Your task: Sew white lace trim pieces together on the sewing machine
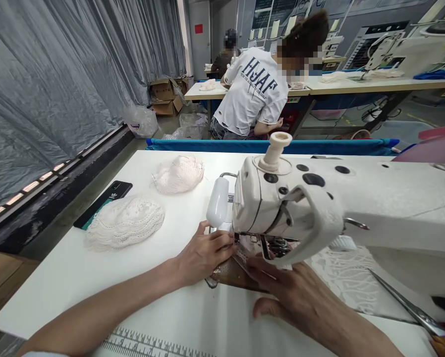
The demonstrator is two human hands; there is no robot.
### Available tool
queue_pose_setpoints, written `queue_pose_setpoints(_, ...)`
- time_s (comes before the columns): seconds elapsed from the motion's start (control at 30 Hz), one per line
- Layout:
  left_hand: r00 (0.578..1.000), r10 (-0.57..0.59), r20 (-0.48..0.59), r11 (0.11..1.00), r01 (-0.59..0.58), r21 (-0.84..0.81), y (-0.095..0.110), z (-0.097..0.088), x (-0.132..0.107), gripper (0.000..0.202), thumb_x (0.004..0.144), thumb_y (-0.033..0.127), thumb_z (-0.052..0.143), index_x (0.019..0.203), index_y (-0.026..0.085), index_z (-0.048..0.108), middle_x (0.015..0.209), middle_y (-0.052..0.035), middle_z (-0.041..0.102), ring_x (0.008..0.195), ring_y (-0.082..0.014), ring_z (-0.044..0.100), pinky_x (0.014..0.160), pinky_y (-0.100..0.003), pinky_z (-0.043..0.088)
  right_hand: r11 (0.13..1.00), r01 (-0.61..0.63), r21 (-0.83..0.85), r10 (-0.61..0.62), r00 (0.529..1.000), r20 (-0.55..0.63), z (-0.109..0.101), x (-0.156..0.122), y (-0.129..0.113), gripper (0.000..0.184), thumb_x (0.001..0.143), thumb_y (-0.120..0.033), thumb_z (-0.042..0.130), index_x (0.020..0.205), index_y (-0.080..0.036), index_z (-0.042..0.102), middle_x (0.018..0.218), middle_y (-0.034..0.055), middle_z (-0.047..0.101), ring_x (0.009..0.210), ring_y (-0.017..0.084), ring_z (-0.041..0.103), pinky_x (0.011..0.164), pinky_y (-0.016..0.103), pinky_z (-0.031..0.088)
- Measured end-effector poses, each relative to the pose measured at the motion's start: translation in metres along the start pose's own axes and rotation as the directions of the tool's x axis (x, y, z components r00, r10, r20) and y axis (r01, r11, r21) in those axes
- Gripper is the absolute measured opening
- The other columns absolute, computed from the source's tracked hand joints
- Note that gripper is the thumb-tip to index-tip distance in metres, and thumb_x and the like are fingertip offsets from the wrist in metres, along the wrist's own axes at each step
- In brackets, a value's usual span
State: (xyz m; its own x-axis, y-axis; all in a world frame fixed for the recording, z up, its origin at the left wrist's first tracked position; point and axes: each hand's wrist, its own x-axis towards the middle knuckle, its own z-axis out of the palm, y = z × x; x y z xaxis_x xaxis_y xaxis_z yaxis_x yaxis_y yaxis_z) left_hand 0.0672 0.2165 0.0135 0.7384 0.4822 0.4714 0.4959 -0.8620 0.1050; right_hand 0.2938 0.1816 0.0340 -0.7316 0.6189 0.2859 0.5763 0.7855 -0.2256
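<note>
A white sewing machine [293, 198] stands over a small piece of pale lace fabric [249, 248], which lies partly hidden under its head. My left hand [207, 253] is closed at the fabric's left edge, its bent fingers together close to the presser foot area. On the other side, my right hand [297, 292] rests with its fingers stretched over the fabric and its thumb spread away. Its fingertips are partly hidden behind the machine's guard. Beneath the fabric shows a brown plate [230, 275].
Left on the white table [77, 277] are a stack of lace pieces [128, 221], a pale lace bundle [180, 174] and a dark phone [118, 189]. Scissors [408, 302] and lace cloth [345, 277] lie right. A clear ruler [148, 344] is in front. A person [252, 94] bends beyond.
</note>
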Motion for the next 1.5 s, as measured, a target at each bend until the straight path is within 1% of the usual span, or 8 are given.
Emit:
queue_pose_setpoints(0.33, 1.000, 0.008, 0.002, 1.000, -0.008, -0.012, -0.003, 0.003, -0.005, 0.025, 0.092, 0.007, 0.036, 0.109, 0.015, 0.053, 0.099, -0.0062, 0.065, 0.093, -0.0121, 0.057, 0.096, -0.038, 0.025, 0.997, 0.070, 0.031, -0.070, 0.997, 0.012, -0.009, 0.004, -0.005, 0.048, 0.092, -0.054, 0.029, 0.090, -0.018, 0.060, 0.073, 0.0016, 0.064, 0.054, 0.017, 0.057, 0.069, 0.034, 0.039)
queue_pose_setpoints(0.63, 1.000, 0.026, 0.008, 1.000, -0.026, 0.000, -0.006, 0.006, -0.009, 0.024, 0.091, 0.007, 0.039, 0.109, 0.014, 0.052, 0.103, -0.0068, 0.065, 0.102, -0.0141, 0.056, 0.098, -0.040, 0.024, 0.995, 0.101, 0.008, -0.101, 0.995, -0.024, -0.002, 0.003, -0.004, 0.043, 0.093, -0.049, 0.034, 0.084, -0.018, 0.062, 0.074, 0.0030, 0.066, 0.063, 0.018, 0.062, 0.065, 0.032, 0.040)
queue_pose_setpoints(0.83, 0.998, -0.049, 0.031, 0.996, 0.046, 0.082, -0.007, 0.005, -0.006, 0.026, 0.089, 0.003, 0.036, 0.106, 0.013, 0.052, 0.106, -0.0096, 0.062, 0.110, -0.0176, 0.052, 0.096, -0.040, 0.025, 0.990, 0.060, -0.126, -0.069, 0.995, -0.067, 0.007, 0.003, -0.003, 0.042, 0.098, -0.039, 0.028, 0.090, -0.017, 0.063, 0.094, 0.0071, 0.070, 0.067, 0.018, 0.065, 0.072, 0.035, 0.041)
queue_pose_setpoints(1.13, 0.988, -0.146, -0.049, 0.980, 0.152, 0.130, -0.009, 0.008, -0.009, 0.037, 0.077, -0.002, 0.038, 0.109, 0.011, 0.048, 0.109, -0.0128, 0.059, 0.113, -0.0222, 0.050, 0.091, -0.043, 0.023, 0.909, -0.100, -0.405, 0.003, 0.972, -0.235, 0.029, 0.009, 0.001, 0.044, 0.097, -0.041, 0.030, 0.102, -0.011, 0.062, 0.091, 0.0151, 0.069, 0.066, 0.023, 0.063, 0.073, 0.040, 0.038)
queue_pose_setpoints(1.23, 0.986, -0.155, -0.054, 0.981, 0.160, 0.107, -0.010, 0.007, -0.008, 0.034, 0.079, 0.000, 0.037, 0.109, 0.011, 0.049, 0.105, -0.0117, 0.060, 0.107, -0.0206, 0.053, 0.092, -0.042, 0.024, 0.927, -0.168, -0.336, 0.077, 0.961, -0.267, 0.037, 0.014, 0.003, 0.028, 0.095, -0.024, 0.039, 0.100, -0.012, 0.063, 0.094, 0.0145, 0.068, 0.070, 0.023, 0.063, 0.071, 0.037, 0.039)
queue_pose_setpoints(1.33, 0.980, -0.187, -0.065, 0.980, 0.191, 0.062, -0.008, 0.006, -0.008, 0.032, 0.084, 0.005, 0.036, 0.111, 0.012, 0.050, 0.107, -0.0123, 0.060, 0.107, -0.0205, 0.053, 0.093, -0.044, 0.023, 0.959, -0.157, -0.236, 0.109, 0.973, -0.205, 0.033, 0.018, -0.001, 0.028, 0.089, -0.006, 0.037, 0.095, -0.010, 0.064, 0.092, 0.0154, 0.067, 0.072, 0.021, 0.063, 0.065, 0.032, 0.040)
queue_pose_setpoints(1.43, 0.970, -0.242, -0.013, 0.966, 0.240, -0.096, 0.001, -0.004, -0.011, 0.032, 0.086, 0.024, 0.049, 0.118, 0.017, 0.050, 0.116, -0.0125, 0.056, 0.116, -0.0253, 0.046, 0.094, -0.047, 0.023, 0.984, -0.088, -0.155, 0.068, 0.989, -0.132, 0.012, 0.019, -0.013, 0.027, 0.091, -0.009, 0.035, 0.087, -0.013, 0.062, 0.085, 0.0106, 0.066, 0.070, 0.018, 0.061, 0.061, 0.028, 0.043)
queue_pose_setpoints(1.5, 0.947, -0.311, 0.080, 0.905, 0.321, -0.279, 0.013, -0.017, -0.014, 0.050, 0.077, 0.038, 0.063, 0.122, 0.021, 0.050, 0.118, -0.0121, 0.054, 0.118, -0.0292, 0.041, 0.094, -0.049, 0.026, 0.996, -0.074, 0.058, 0.076, 0.996, -0.035, -0.010, 0.013, -0.024, 0.026, 0.094, -0.020, 0.036, 0.085, -0.016, 0.060, 0.080, 0.0058, 0.064, 0.069, 0.015, 0.059, 0.060, 0.025, 0.044)
